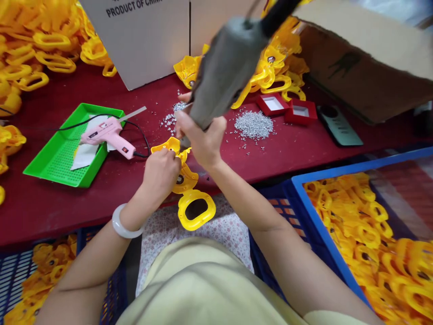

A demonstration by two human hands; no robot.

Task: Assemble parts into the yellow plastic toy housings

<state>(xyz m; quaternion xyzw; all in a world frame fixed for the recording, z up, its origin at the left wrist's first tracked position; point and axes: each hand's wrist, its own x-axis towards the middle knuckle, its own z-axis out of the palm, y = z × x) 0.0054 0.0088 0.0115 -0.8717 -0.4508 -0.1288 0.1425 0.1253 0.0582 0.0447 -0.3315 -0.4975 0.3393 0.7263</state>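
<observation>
Head view: right hand [204,143] clasps grey tool [227,67]; left hand [161,170] pinches yellow part [188,178] overhanging table [287,144] edge; green tray [57,158] holds paper [84,156], blue crate [355,165] yellow mouldings [367,234].

The one head-worn view looks forward and down from above and behind the right grip [204,143], close by, taking in the surface [291,142] beyond it.

Two hands [161,174] [207,141], one power tool [226,72]; left, now, one glue gun [105,129], one tray [56,164]; and right, two red boxes [261,103] [301,119], one phone [345,131]!
</observation>
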